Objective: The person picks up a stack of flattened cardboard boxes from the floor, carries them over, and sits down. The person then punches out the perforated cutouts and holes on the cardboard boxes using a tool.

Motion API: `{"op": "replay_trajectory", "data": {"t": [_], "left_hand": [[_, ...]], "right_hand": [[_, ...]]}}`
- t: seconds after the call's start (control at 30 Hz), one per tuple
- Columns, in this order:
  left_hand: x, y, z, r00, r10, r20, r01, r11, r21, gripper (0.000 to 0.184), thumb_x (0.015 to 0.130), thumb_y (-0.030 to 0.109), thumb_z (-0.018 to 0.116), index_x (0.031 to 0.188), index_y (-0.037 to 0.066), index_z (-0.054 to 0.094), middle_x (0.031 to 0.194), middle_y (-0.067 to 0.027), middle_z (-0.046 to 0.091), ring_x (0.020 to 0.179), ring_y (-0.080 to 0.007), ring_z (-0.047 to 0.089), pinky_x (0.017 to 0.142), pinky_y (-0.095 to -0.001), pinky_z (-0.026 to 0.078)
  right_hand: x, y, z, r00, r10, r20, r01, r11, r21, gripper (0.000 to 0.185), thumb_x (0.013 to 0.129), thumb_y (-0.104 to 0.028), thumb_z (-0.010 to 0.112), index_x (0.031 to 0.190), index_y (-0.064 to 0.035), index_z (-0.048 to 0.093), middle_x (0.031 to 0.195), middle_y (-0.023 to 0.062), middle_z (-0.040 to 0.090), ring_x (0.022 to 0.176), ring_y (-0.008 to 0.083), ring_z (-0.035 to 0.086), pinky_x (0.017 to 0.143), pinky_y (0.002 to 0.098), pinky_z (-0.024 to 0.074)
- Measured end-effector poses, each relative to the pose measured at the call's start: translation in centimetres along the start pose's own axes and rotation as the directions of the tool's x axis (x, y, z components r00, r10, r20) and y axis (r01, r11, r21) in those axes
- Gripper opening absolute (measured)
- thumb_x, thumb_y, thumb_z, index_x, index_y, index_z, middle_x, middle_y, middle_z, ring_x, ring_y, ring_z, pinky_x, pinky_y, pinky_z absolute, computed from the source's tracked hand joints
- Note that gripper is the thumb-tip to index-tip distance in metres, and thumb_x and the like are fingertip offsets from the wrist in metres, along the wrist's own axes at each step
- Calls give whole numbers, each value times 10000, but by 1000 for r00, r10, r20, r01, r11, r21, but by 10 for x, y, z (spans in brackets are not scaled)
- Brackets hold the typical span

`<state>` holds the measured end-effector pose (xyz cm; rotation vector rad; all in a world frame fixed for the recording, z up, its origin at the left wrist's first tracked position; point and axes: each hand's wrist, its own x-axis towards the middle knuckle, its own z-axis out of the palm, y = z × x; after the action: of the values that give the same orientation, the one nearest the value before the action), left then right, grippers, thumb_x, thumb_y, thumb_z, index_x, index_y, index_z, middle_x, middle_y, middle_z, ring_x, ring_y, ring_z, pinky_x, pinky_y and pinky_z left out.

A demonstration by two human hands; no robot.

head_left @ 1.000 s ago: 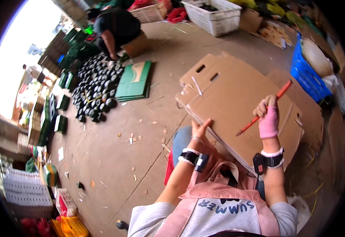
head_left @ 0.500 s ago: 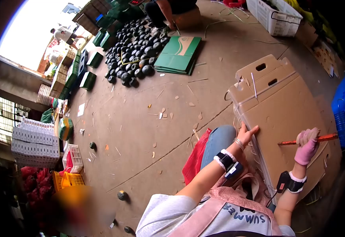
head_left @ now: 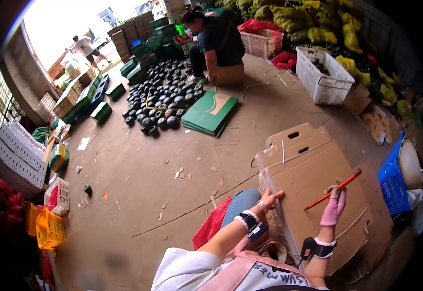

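Note:
A strapped stack of flat brown cardboard boxes (head_left: 313, 179) leans in front of me at the lower right, with hand holes at its far end. My left hand (head_left: 269, 199) rests on the stack's near left edge, fingers apart. In a pink fingerless-looking glove, my right hand (head_left: 335, 208) grips a long, thin orange-red tool (head_left: 349, 180) above the cardboard. Its lower end points down-left at the board; whether it touches cannot be made out. A thin white strap (head_left: 283, 151) crosses the stack's far part.
Dark green squashes (head_left: 160, 104) lie on the floor beside folded green cartons (head_left: 211, 111). A person (head_left: 216, 48) bends there. A white crate (head_left: 323, 80) and a blue basket (head_left: 393, 179) stand on the right. Yellow baskets (head_left: 49, 230) and stacked white boxes (head_left: 20, 155) are on the left.
My view has tilted up, so more of the far room shows. The orange-red tool now slants more steeply in my right hand. My left hand stays at the stack's edge.

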<state>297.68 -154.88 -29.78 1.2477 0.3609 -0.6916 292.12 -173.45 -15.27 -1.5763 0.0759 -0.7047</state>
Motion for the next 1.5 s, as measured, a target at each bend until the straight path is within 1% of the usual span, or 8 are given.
{"op": "replay_trajectory", "data": {"t": [0.4, 0.6, 0.8, 0.83, 1.1, 1.23, 1.4, 1.5], "left_hand": [[-1, 1, 2, 998, 18, -59, -13, 997, 80, 790, 735, 450, 628, 1316, 107, 217, 1298, -112, 366, 1185, -306, 350, 851, -501, 377], [11, -7, 0, 994, 75, -77, -61, 985, 164, 861, 716, 500, 623, 1320, 66, 190, 1298, -135, 357, 1159, -312, 382, 816, -500, 414], [-17, 7, 4, 985, 165, -56, -150, 965, 216, 845, 734, 472, 616, 1292, -27, 223, 1243, -206, 422, 1170, -281, 397, 963, -321, 319], [-14, -4, 1, 974, 216, -61, -198, 955, 221, 857, 731, 479, 615, 1287, -38, 219, 1239, -214, 423, 1171, -285, 397, 963, -323, 321], [28, -42, 0, 915, 401, -53, -370, 883, 288, 874, 733, 495, 603, 1255, -93, 222, 1184, -255, 451, 1107, -290, 463, 917, -328, 375], [17, -32, -1, 920, 388, -50, -357, 886, 297, 938, 714, 543, 591, 1249, -124, 208, 1168, -284, 453, 1107, -329, 458, 924, -330, 366], [37, -47, 1, 931, 341, -134, -264, 878, 399, 820, 769, 417, 605, 1276, -85, 202, 1215, -226, 437, 1154, -257, 417, 959, -301, 325], [22, -36, 3, 922, 382, -58, -364, 909, 202, 744, 783, 347, 616, 1279, -50, 229, 1211, -193, 449, 1135, -231, 425, 953, -305, 333]], "right_hand": [[4, -5, 16, 994, -95, -46, 83, 974, -213, 182, 892, -126, 406, 1046, -29, 407, 749, 47, 504, 620, 125, 518, 612, 258, 438], [27, 15, -8, 926, 186, 329, -333, 814, 477, 241, 905, -275, 437, 731, -109, 438, 536, -33, 333, 505, 65, 355, 582, 238, 378], [50, -7, -77, 774, 481, 412, -74, 715, -695, 426, 894, -394, 401, 699, -47, 552, 543, 33, 498, 445, 117, 464, 480, 276, 423], [49, -55, -62, 596, 743, 305, -476, 633, -611, 435, 889, -392, 404, 697, -32, 554, 543, 44, 503, 401, 114, 456, 373, 242, 396], [24, -58, -48, 936, 75, 344, 16, 967, -253, 369, 874, -337, 463, 626, -65, 461, 573, 15, 473, 455, 51, 443, 397, 166, 325], [52, -56, -30, 876, 312, 369, -164, 910, -381, 327, 875, -309, 453, 656, -67, 469, 607, -11, 462, 469, 33, 426, 403, 164, 317], [128, -32, -54, 948, -314, 41, 293, 820, -492, 287, 863, -351, 477, 746, -101, 556, 607, -48, 455, 485, 16, 395, 413, 153, 286], [185, -88, -54, 875, -392, -283, 111, 732, -672, 374, 820, -315, 554, 1005, 9, 582, 649, 70, 572, 534, 156, 476, 489, 278, 407]]}}
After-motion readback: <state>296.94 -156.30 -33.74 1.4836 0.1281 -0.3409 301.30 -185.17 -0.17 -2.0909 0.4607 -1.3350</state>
